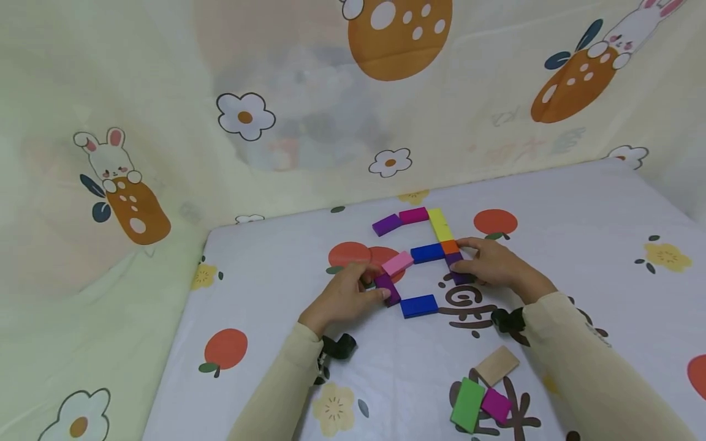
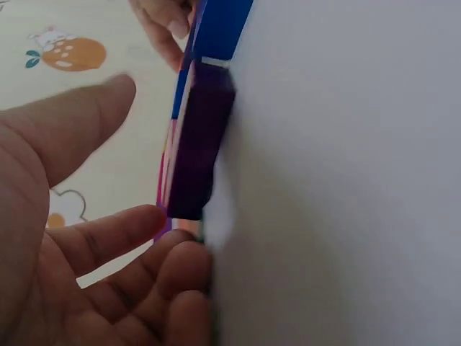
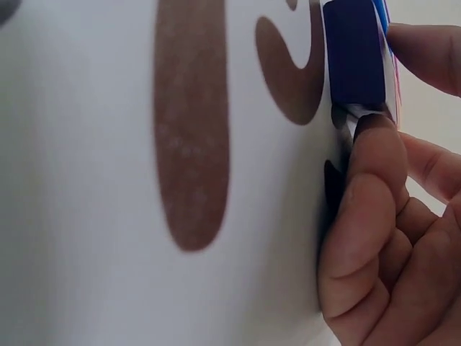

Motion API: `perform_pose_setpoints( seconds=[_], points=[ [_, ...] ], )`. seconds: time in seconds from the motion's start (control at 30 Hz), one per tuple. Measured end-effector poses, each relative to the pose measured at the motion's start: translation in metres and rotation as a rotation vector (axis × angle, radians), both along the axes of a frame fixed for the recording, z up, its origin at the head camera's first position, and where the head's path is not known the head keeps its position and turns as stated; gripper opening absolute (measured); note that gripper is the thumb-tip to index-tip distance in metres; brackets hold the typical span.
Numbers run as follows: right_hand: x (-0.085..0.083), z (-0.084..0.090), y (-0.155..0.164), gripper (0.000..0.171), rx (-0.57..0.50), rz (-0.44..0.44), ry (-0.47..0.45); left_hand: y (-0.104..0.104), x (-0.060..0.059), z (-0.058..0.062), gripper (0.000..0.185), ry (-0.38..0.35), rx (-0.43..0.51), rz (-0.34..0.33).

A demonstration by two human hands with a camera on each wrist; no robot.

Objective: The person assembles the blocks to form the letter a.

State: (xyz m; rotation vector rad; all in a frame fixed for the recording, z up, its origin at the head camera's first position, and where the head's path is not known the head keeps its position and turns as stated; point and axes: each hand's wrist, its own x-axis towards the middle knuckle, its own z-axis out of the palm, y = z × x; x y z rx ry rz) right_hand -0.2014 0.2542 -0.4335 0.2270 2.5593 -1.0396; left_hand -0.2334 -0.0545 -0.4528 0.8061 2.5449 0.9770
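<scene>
While both hands are down among the flat coloured blocks on the bench, the work looks like nudging pieces into a closed outline, and it wants small pushes rather than lifts. The left hand has thumb and fingers curled around the purple block at the left of the figure; the left wrist view shows that block lying flat with fingertips at its end and the thumb standing off, so the grip is light. The right hand pinches the other purple block just near of the orange block, its fingers bent around the piece.

To do this well, I would keep each block flat on the cloth and slide it until its end meets its neighbour: the left purple one between the pink block and the near blue block, the right one under the orange. Pressing down hard would wrinkle the cloth and shift the far blue block and yellow block. The spare tan, green and magenta pieces lie well apart, near right.
</scene>
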Motion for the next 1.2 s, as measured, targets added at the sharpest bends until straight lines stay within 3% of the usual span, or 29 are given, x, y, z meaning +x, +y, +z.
perform_pose_setpoints(
  seconds=[0.13,0.33,0.63,0.77,0.97,1.2],
  points=[
    [0.001,-0.001,0.004,0.076,-0.013,0.002,-0.010,0.014,-0.010,0.007,0.044,0.001,-0.027,-0.005],
    [0.003,-0.004,0.005,0.078,-0.053,-0.005,-0.022,0.038,-0.022,0.009,0.041,0.056,-0.146,-0.004],
    [0.004,-0.001,0.004,0.076,-0.037,-0.010,0.004,0.044,-0.029,0.008,0.027,0.120,-0.177,0.002],
    [0.003,0.000,0.005,0.076,-0.037,-0.016,0.007,0.048,-0.031,0.011,0.030,0.122,-0.204,0.005],
    [0.003,-0.001,0.005,0.074,-0.043,-0.029,0.002,0.067,-0.038,0.017,0.042,0.189,-0.289,-0.020],
    [0.002,-0.002,0.001,0.075,-0.062,-0.029,-0.001,0.089,-0.044,0.013,0.043,0.224,-0.339,-0.051]
  ],
)
